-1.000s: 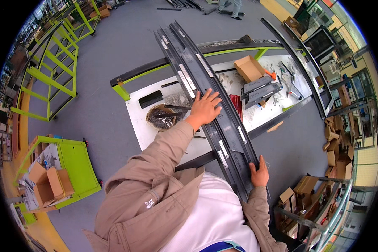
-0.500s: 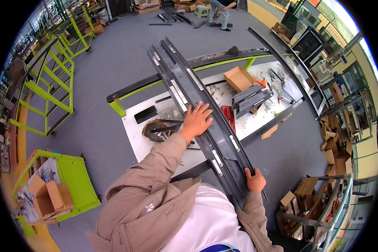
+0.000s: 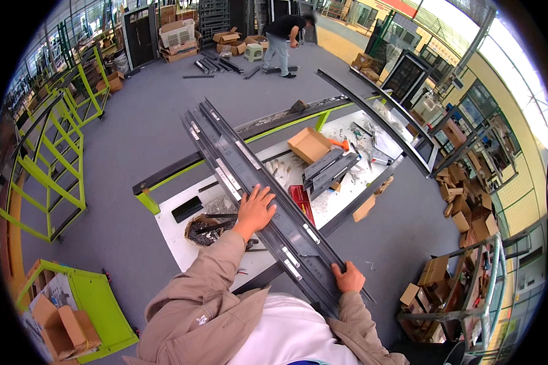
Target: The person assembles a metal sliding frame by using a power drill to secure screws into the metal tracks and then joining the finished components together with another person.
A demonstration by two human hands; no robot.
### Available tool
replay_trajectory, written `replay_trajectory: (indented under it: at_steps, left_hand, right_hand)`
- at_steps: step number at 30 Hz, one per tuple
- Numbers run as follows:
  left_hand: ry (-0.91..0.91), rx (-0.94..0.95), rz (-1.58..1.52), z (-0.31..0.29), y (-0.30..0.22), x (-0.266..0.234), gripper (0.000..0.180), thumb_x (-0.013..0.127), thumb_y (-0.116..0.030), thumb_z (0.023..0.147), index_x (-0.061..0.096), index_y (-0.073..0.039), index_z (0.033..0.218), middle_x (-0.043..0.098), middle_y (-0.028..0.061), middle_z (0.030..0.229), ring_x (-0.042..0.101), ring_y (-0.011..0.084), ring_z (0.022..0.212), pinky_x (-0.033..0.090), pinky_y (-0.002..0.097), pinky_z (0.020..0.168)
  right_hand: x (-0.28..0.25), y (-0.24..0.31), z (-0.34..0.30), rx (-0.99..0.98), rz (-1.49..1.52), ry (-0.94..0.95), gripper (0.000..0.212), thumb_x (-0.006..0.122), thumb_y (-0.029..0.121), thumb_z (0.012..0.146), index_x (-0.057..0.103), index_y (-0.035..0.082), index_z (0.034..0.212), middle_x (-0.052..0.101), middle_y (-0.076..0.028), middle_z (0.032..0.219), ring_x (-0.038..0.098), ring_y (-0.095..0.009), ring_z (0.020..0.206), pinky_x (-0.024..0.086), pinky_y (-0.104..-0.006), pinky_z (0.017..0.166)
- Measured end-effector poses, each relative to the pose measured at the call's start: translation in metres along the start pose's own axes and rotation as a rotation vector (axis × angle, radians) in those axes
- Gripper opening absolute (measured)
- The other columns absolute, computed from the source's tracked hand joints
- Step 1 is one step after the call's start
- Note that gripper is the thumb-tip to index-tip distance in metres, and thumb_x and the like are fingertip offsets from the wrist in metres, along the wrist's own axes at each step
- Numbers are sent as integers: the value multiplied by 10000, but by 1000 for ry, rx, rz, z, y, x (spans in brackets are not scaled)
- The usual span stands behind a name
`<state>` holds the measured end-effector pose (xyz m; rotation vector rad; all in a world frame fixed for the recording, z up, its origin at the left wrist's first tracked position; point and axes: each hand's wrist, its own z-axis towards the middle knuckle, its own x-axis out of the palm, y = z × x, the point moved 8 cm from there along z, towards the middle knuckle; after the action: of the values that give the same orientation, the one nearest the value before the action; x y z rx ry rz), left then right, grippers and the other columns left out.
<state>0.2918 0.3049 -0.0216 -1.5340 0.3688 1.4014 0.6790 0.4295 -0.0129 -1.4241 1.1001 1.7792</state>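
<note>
Long dark metal profiles lie side by side, running from far left to near right across the frame of a workbench. White labels are stuck along them. My left hand lies flat on their middle with its fingers spread. My right hand is closed round the right edge near their close end, its fingertips partly hidden. Beside the profiles, below my left hand, a bag of small metal parts sits on the white lower shelf.
Right of the profiles the shelf carries an open cardboard box, short dark profiles, a red box and an orange-handled tool. Green racks stand left, a cart of boxes near right. Another person bends far off.
My view has tilted up, so the bench and profiles appear lower and further left. Both hands stay at about the same places on the profiles.
</note>
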Motion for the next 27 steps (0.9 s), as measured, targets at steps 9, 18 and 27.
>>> replay_trajectory:
  at_steps: [9, 18, 27]
  left_hand:
    - [115, -25, 7, -1, 0, 3, 463, 485, -441, 1065, 537, -233, 1476, 344, 5, 1663, 193, 302, 1575, 209, 599, 1246]
    - [86, 17, -7, 0, 4, 11, 549, 499, -462, 1050, 479, -211, 1539, 326, 40, 1678, 217, 324, 1569, 219, 595, 1231]
    - [-453, -26, -213, -91, 24, -21, 548, 576, -224, 980, 480, -54, 1493, 426, 174, 1578, 344, 376, 1496, 245, 566, 1194]
  right_hand:
    - [-2, -2, -2, 5, 4, -19, 536, 733, 597, 838, 736, 89, 1011, 754, -168, 914, 718, -393, 854, 549, -494, 738]
    - [0, -4, -4, 17, 22, 12, 555, 713, 631, 844, 718, 86, 951, 745, -170, 874, 715, -384, 837, 541, -499, 728]
    - [6, -13, 1, 17, 68, 97, 606, 652, 682, 878, 679, 79, 919, 742, -183, 930, 712, -382, 911, 534, -513, 767]
